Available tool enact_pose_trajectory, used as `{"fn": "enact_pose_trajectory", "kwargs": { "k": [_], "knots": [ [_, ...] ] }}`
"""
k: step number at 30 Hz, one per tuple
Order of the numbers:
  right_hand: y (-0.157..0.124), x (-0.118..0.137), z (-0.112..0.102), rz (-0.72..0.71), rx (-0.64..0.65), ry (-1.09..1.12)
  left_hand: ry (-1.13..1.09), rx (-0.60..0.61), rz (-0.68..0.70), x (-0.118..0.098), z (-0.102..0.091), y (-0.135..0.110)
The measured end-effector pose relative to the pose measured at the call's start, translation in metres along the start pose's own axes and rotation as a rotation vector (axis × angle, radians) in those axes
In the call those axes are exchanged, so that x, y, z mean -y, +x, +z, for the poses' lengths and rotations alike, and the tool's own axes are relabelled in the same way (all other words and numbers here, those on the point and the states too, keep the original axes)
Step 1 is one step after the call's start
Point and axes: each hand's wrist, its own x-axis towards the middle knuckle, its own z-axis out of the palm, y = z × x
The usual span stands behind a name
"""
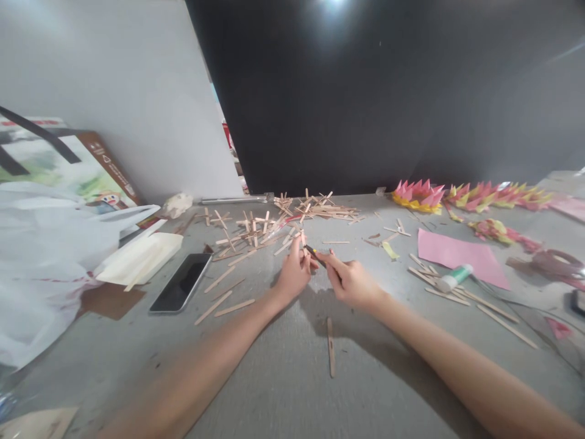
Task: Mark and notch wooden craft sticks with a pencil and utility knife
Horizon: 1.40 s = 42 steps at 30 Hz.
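My left hand (294,271) is closed around a wooden craft stick (303,236), which points up between the thumb and fingers. My right hand (355,283) grips a small black tool with a yellow part, which looks like a utility knife (314,252). Its tip is at the stick, close to my left fingertips; whether it touches is too small to tell. Just beyond both hands spreads a heap of craft sticks (331,211), some joined into crosses. Nearer to me, a single craft stick (331,347) lies lengthwise on the grey table (274,390).
On the left are a phone (181,283), a white plastic bag (41,262) and loose sticks. On the right lie pink paper (461,256), a glue stick (454,278), more sticks and a tape roll (557,263). Pink and yellow paper flowers (418,196) line the dark back panel (388,97).
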Motion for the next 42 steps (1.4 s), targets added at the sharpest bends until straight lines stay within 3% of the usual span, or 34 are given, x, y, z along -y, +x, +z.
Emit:
{"fn": "enact_pose_trajectory", "kwargs": {
  "k": [9, 12, 19, 29, 38, 42],
  "knots": [
    [0.021, 0.015, -0.055, 0.112, 0.080, 0.083, 0.041, 0.079, 0.082, 0.000, 0.002, -0.002],
    [0.017, 0.009, -0.044, 0.082, 0.044, 0.089, 0.009, 0.067, 0.052, -0.001, 0.001, -0.001],
    [-0.009, -0.007, 0.009, -0.065, -0.128, 0.094, -0.037, 0.017, 0.038, 0.003, -0.002, -0.001],
    [0.008, -0.002, -0.018, 0.065, -0.067, 0.158, 0.022, 0.062, -0.006, 0.005, 0.001, 0.000],
    [-0.005, -0.005, 0.007, 0.046, -0.088, 0.229, 0.003, 0.064, 0.005, 0.008, -0.002, 0.000],
    [0.001, -0.005, -0.004, 0.062, -0.076, 0.230, 0.005, 0.062, -0.013, 0.007, 0.000, 0.000]
  ]
}}
